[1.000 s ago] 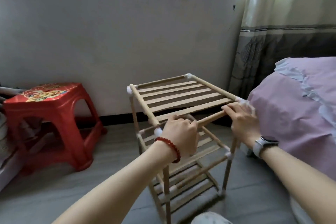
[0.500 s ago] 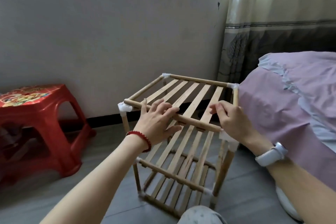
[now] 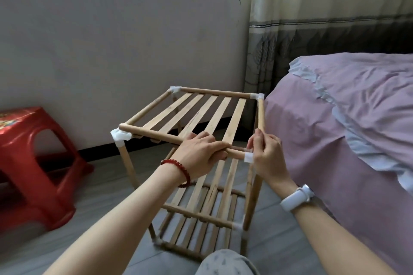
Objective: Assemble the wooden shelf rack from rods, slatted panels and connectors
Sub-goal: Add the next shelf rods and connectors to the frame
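1. We see a glossy red plastic stool (image 3: 33, 163) at left and a bed draped in wrinkled mauve sheet (image 3: 335, 123) at right, flanking the wooden shelf rack (image 3: 201, 118) on the grey floor.
2. Round rods, flat slats, white corner connectors (image 3: 120, 135).
3. Our left hand (image 3: 199, 156) curls over the near top rod (image 3: 156, 135); our right hand (image 3: 268, 154) grips the right side rod (image 3: 261, 114) by the near connector.

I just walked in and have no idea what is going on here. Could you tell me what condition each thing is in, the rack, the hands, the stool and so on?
wooden rack: upright on the floor, three slatted tiers in place.
front top rod: seated in white corner connectors at both ends.
left hand: fingers curled over the front top rod.
right hand: grips the near right corner connector.
red stool: upright, nothing on it.
curtain: hanging drawn.
bed: covered by a rumpled purple sheet.
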The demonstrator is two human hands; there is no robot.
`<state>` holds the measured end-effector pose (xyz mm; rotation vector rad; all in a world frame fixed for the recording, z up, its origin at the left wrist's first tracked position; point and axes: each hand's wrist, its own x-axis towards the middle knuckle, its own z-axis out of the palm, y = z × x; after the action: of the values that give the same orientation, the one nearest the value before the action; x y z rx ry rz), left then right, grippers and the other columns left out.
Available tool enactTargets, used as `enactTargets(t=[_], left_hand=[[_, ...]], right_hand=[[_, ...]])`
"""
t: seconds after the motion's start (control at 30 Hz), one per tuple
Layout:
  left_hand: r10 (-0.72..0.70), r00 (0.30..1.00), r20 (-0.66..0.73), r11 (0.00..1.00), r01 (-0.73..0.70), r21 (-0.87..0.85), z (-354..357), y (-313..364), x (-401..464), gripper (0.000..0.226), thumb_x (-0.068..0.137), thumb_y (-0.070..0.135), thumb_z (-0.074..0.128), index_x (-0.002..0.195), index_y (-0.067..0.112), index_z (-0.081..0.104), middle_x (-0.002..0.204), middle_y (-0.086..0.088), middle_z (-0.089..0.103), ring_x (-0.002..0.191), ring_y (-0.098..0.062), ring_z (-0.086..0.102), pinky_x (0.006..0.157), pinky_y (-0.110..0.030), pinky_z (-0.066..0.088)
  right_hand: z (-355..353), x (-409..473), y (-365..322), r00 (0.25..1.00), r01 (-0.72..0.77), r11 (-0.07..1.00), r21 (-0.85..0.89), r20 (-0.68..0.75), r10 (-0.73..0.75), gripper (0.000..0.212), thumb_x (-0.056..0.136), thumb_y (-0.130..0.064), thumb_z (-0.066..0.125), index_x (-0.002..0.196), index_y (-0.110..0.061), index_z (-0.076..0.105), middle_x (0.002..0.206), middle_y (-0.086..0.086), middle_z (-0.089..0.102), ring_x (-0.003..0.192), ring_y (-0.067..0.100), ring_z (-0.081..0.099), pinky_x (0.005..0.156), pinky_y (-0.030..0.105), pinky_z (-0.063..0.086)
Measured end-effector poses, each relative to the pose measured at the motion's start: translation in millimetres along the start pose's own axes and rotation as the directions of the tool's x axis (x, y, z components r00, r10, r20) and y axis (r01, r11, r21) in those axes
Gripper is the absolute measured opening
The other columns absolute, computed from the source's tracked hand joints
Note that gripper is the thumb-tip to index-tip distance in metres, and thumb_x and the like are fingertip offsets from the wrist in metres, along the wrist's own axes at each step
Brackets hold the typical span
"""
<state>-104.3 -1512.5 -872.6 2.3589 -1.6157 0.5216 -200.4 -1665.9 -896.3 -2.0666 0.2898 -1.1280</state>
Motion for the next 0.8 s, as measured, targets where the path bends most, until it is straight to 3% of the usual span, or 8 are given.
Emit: enactTargets(t=[0.1, 0.2, 0.3, 0.47, 0.53, 0.6, 0.7, 0.8], left_hand=[[-0.035, 0.999, -0.033, 0.999, 0.034, -0.026, 0.7, 3.7, 1.9, 0.031, 0.096, 0.037, 0.041, 0.121, 0.03, 0.059, 0.095, 0.007, 0.062, 0.095, -0.012, 0.05, 0.078, -0.026, 0.023], [-0.048, 0.997, -0.057, 0.998, 0.045, -0.05, -0.8, 3.8, 5.1, 0.028, 0.096, 0.036, 0.044, 0.117, 0.029, 0.061, 0.093, 0.008, 0.063, 0.093, -0.011, 0.051, 0.077, -0.027, 0.025], [-0.047, 0.999, -0.012, 0.996, 0.046, -0.075, -3.9, 0.8, 6.3, 0.028, 0.095, 0.036, 0.045, 0.118, 0.03, 0.061, 0.091, 0.009, 0.062, 0.092, -0.011, 0.05, 0.08, -0.028, 0.03], [-0.083, 0.995, 0.057, 0.996, 0.085, -0.04, -0.6, 6.1, 10.5, 0.037, 0.096, 0.038, 0.042, 0.132, 0.032, 0.049, 0.102, 0.006, 0.06, 0.102, -0.013, 0.047, 0.09, -0.033, 0.034], [-0.073, 0.996, 0.054, 0.996, 0.075, -0.047, 2.2, 11.1, 13.1, 0.043, 0.095, 0.036, 0.046, 0.138, 0.031, 0.043, 0.115, 0.003, 0.055, 0.113, -0.015, 0.042, 0.098, -0.036, 0.031], [-0.079, 0.997, 0.006, 0.992, 0.079, -0.099, -0.1, 10.5, 13.1, 0.046, 0.093, 0.033, 0.051, 0.138, 0.03, 0.043, 0.128, 0.002, 0.048, 0.123, -0.017, 0.035, 0.107, -0.039, 0.025], [-0.238, 0.961, -0.139, 0.97, 0.229, -0.078, -6.2, -9.1, -2.4, 0.046, 0.09, 0.032, 0.056, 0.135, 0.029, 0.047, 0.136, 0.002, 0.043, 0.133, -0.019, 0.029, 0.113, -0.05, 0.014], [-0.489, 0.828, -0.274, 0.871, 0.483, -0.095, -12.6, -43.8, -33.1, 0.054, 0.086, 0.03, 0.062, 0.136, 0.023, 0.044, 0.139, 0.0, 0.039, 0.137, -0.021, 0.022, 0.113, -0.057, 0.002]], right_hand=[[1.7, -1.3, 1.8, 1.0, -0.007, 0.999, -0.052, -0.014, 0.006, 0.039, 0.094, -0.032, 0.026, 0.061, -0.025, 0.048, 0.055, -0.013, 0.048, 0.061, 0.006, 0.048, 0.079, 0.02, 0.022], [3.7, -1.1, 3.9, 0.999, -0.015, 0.995, -0.097, -0.049, 0.011, 0.039, 0.098, -0.027, 0.03, 0.067, -0.017, 0.052, 0.057, -0.01, 0.051, 0.06, 0.019, 0.051, 0.077, 0.025, 0.022], [5.0, -1.2, 2.1, 0.997, -0.031, 0.997, -0.067, -0.078, 0.026, 0.036, 0.101, -0.018, 0.034, 0.069, -0.016, 0.051, 0.057, -0.013, 0.047, 0.059, 0.018, 0.05, 0.075, 0.027, 0.024], [-1.2, 7.2, 6.5, 0.999, 0.002, 0.998, -0.062, -0.038, -0.005, 0.032, 0.1, -0.016, 0.038, 0.072, -0.015, 0.054, 0.054, -0.012, 0.047, 0.054, 0.019, 0.052, 0.076, 0.041, 0.041], [-9.9, 14.5, 12.4, 0.997, 0.061, 0.983, -0.173, -0.033, -0.067, 0.028, 0.099, -0.014, 0.041, 0.077, -0.012, 0.058, 0.057, -0.007, 0.053, 0.054, 0.021, 0.053, 0.08, 0.046, 0.044], [-18.3, 26.9, 20.0, 0.996, 0.06, 0.933, -0.355, -0.041, -0.079, 0.025, 0.098, -0.012, 0.042, 0.083, -0.009, 0.061, 0.061, 0.001, 0.059, 0.06, 0.024, 0.056, 0.089, 0.043, 0.036], [-22.9, 45.2, 23.3, 0.998, -0.037, 0.841, -0.54, -0.07, -0.001, 0.025, 0.098, -0.013, 0.039, 0.094, -0.007, 0.063, 0.077, 0.01, 0.069, 0.08, 0.03, 0.063, 0.095, 0.039, 0.027], [-8.7, 50.0, 9.9, 0.994, 0.032, 0.855, -0.518, -0.072, -0.081, 0.021, 0.095, -0.009, 0.045, 0.099, -0.007, 0.065, 0.088, 0.013, 0.069, 0.09, 0.031, 0.063, 0.097, 0.045, 0.027]])
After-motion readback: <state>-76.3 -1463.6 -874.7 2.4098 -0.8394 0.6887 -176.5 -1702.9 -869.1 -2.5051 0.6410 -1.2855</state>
